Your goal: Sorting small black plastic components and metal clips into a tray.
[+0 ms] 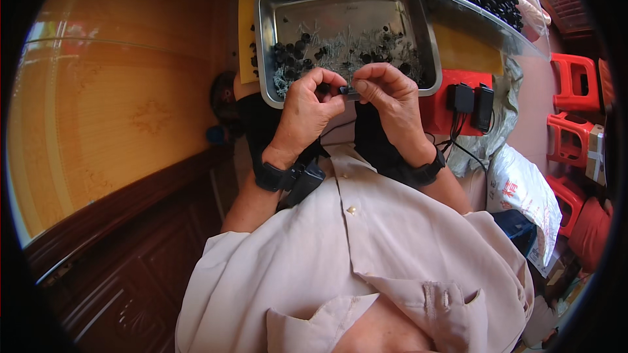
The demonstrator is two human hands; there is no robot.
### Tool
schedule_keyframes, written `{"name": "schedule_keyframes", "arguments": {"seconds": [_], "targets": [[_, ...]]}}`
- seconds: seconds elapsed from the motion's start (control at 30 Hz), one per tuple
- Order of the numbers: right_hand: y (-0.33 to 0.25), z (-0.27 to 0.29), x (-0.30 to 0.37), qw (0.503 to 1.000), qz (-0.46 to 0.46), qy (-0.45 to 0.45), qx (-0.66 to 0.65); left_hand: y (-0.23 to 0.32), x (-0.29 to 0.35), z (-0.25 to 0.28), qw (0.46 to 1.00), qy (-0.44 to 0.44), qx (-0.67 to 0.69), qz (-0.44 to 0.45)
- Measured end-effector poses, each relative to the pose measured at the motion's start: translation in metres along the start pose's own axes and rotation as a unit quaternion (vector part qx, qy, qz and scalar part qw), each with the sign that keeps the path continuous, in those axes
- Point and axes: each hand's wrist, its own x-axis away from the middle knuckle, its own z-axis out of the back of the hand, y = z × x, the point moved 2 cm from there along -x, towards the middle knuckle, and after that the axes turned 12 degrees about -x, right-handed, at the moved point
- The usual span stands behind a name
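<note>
Steel tray [275, 19] behind, fingers [333, 85] pinching small black part [343, 90]

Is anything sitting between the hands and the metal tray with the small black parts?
Nothing visible does. The left hand and right hand meet at the near rim of the metal tray, pinching a small black part between their fingers. The black parts and thin wire pieces lie just beyond, uncovered.

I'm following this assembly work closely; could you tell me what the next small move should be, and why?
Probably press the small black part together: both the left hand and right hand pinch it between fingertips, just above the metal tray of similar loose pieces.
</note>
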Motion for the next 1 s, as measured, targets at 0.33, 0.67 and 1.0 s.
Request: {"name": "schedule_keyframes", "arguments": {"seconds": [0.33, 0.67, 1.0], "targets": [[0.0054, -0.0021, 0.0014, 1.000, -0.006, 0.015, -0.015, 0.0046, 0.0000, -0.0031, 0.999, 0.003, 0.041, 0.000], [0.0089, -0.0030, 0.0027, 1.000, 0.010, 0.008, 0.005, 0.0050, 0.0010, -0.0021, 1.000, 0.009, 0.018, -0.009], [0.0078, -0.0025, 0.0040, 0.999, 0.016, -0.034, 0.014, 0.0063, 0.0014, -0.0041, 0.998, 0.037, 0.036, -0.025]]}}
